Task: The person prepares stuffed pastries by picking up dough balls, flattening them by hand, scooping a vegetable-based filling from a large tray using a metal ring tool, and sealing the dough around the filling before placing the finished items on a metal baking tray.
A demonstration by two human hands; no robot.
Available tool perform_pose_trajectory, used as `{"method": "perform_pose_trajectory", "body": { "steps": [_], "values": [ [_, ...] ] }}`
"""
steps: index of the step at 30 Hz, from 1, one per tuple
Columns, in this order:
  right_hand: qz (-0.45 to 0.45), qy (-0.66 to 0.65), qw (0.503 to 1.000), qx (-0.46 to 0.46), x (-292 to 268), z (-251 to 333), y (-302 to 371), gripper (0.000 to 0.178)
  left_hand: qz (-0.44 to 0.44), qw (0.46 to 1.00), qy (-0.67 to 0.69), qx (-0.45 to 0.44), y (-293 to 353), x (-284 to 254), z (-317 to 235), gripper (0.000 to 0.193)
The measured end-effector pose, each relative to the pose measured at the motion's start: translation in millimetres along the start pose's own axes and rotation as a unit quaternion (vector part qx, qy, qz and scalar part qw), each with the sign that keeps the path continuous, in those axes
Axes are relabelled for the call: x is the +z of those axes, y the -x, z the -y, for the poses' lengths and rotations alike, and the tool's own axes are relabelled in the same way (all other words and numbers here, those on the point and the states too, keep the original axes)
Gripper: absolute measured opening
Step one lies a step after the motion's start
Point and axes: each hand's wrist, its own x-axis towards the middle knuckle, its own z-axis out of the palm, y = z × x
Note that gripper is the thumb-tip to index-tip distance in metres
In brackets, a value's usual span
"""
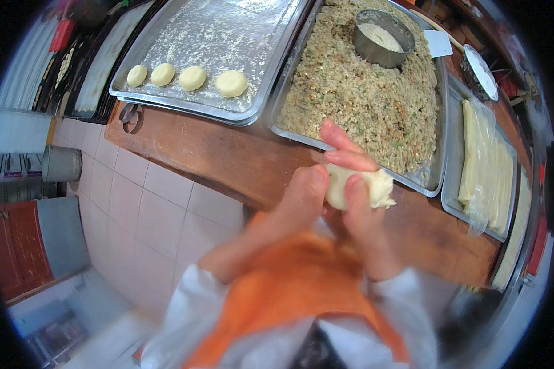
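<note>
In front of my body, over the table's near edge, a pale piece of dough is held between my two hands. My left hand is closed against its left side, its fingers mostly hidden. My right hand wraps round the dough, thumb on the near face and fingers reaching over the far side. A ragged end of dough sticks out at the right. Just beyond lies a metal tray heaped with crumbly, speckled filling. A round metal container with pale grains or powder sits in the filling.
On the left, a floured metal tray carries several round dough pieces in a row. Ring cutters lie by its corner on the wooden table. At right, another tray holds plastic-covered dough strips. A white scraper rests beyond.
</note>
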Motion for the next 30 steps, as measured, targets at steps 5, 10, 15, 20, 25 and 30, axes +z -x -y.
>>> {"method": "perform_pose_trajectory", "body": {
  "steps": [5, 10, 15, 20, 25, 30],
  "values": [
    [0.015, -0.021, 1.000, 0.016, -15, -7, 1, 0.031, -0.094, 0.959, -0.132, 0.234, -4, 15, -6, 0.049],
    [-0.004, -0.049, 0.998, 0.044, -8, -4, 1, 0.035, 0.030, 0.983, -0.130, 0.122, 2, -6, 4, 0.055],
    [0.093, -0.071, 0.993, -0.009, -22, -11, 0, 0.039, 0.004, 0.954, -0.204, 0.220, 1, -3, 10, 0.056],
    [0.029, -0.110, 0.992, 0.052, -7, 0, 4, 0.043, -0.010, 0.922, -0.223, 0.316, -10, 4, -13, 0.054],
    [0.070, -0.073, 0.992, 0.077, -8, 5, 6, 0.044, 0.041, 0.978, -0.140, 0.148, 2, -12, -2, 0.052],
    [0.069, -0.024, 0.997, 0.017, -15, -6, 2, 0.043, -0.077, 0.913, -0.237, 0.323, -4, 3, 7, 0.065]
  ]
}}
